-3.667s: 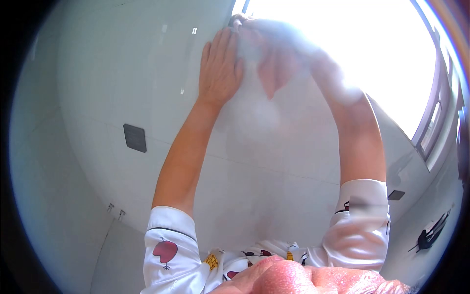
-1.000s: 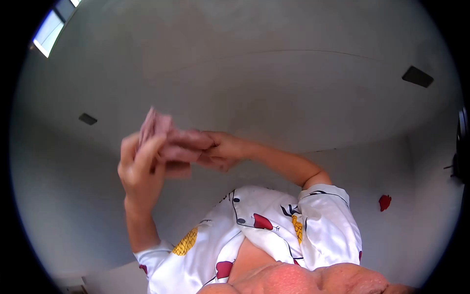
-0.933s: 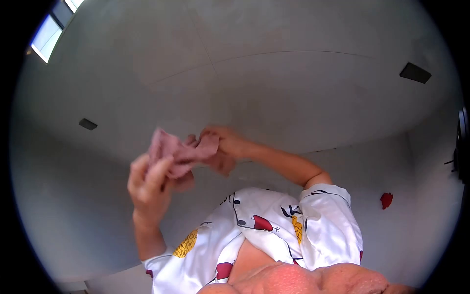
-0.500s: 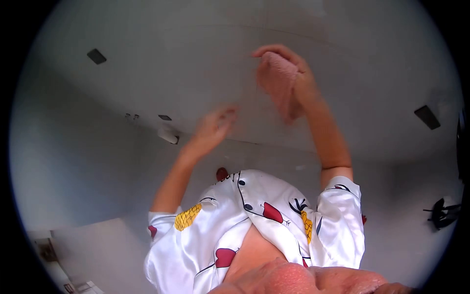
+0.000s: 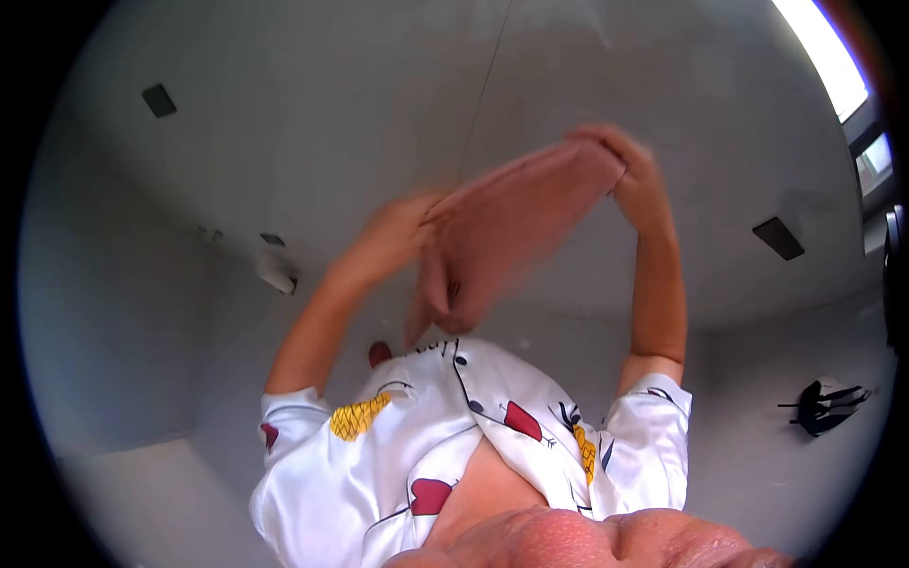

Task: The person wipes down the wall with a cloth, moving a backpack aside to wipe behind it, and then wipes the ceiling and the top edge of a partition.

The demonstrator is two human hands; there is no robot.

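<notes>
A pink cloth (image 5: 516, 222) is stretched out between my two hands, slanting up toward the right. Its lower left part hangs in loose folds and is blurred by motion. My left hand (image 5: 400, 230), smeared at the fingers, grips the cloth's left upper edge. At the upper right corner, my right hand (image 5: 636, 175) is closed on the cloth, its fingers over the top edge. Both forearms reach forward from a white printed shirt (image 5: 492, 407).
A large grey surface (image 5: 331, 104) lies beyond my hands, bearing dark rectangular pieces (image 5: 159, 100) (image 5: 778, 239). A white cylindrical object (image 5: 276, 275) is at left. A black item (image 5: 826, 407) sits at right, and a bright window (image 5: 828, 57) is at upper right.
The cloth, bunched in my right hand before, is now spread out between both hands. My left hand, formerly apart from it, has taken hold. My right hand has moved right and slightly down.
</notes>
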